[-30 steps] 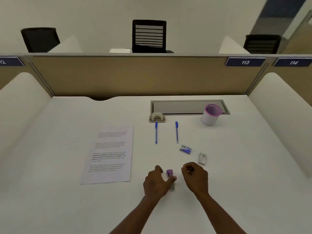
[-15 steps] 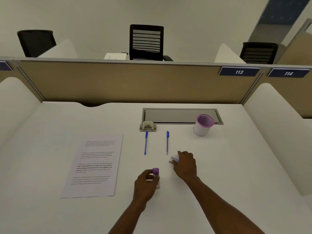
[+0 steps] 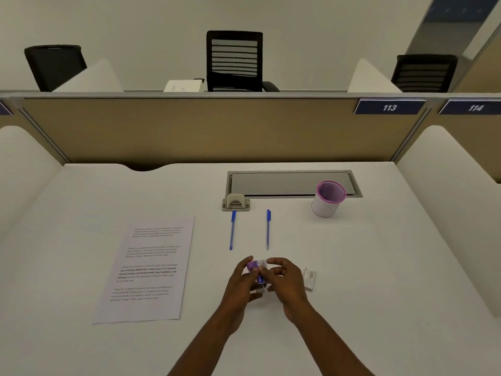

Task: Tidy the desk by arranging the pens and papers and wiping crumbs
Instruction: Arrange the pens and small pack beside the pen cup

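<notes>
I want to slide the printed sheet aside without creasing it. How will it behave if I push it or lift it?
The sheet looks thin and lies flat on the desk, so it probably slides easily. Lifted by one edge, it would likely flop. It seems very light.

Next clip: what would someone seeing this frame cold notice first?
First, the two hands meeting low at centre: the left hand and right hand together hold small items, one a purple-capped piece. Beyond them two blue ballpoint pens lie parallel, pointing at the tan partition. A printed white paper sheet lies to the left, and a white cup with a pink rim stands far right.
</notes>
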